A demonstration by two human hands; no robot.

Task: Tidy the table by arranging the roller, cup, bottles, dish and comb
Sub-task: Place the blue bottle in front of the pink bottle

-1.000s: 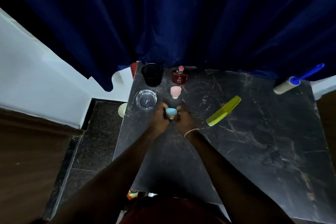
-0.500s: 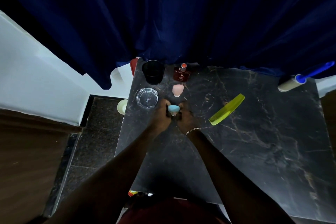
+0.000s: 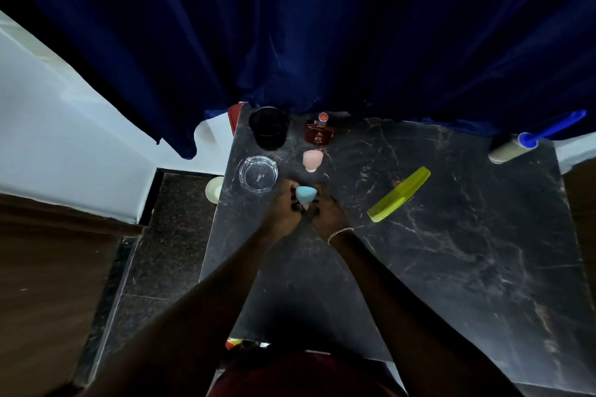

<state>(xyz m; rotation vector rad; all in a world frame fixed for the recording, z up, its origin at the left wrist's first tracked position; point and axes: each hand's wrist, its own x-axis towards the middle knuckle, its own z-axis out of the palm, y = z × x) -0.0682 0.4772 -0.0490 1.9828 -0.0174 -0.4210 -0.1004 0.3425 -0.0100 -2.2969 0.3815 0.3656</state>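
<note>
Both hands meet at the left-centre of the dark marble table. The left hand and the right hand are closed from either side around a small light-blue bottle, whose blue top shows between the fingers. The bottle's base is hidden by the hands, so whether it stands on the table cannot be told. A thin bracelet circles the right wrist.

Just beyond the hands stands a small pink bottle, upright and apart from the blue one. To the left of the hands, near the table's left edge, sits a clear glass dish. Behind the dish, at the far left corner, stands a black cup. Beside the cup, behind the pink bottle, is a dark red bottle with an orange-red cap.

To the right of the hands a yellow-green comb lies diagonally, teeth end nearest the person. At the far right corner lies a lint roller with a blue handle, which runs past the table edge. A dark blue curtain hangs behind the table.
</note>
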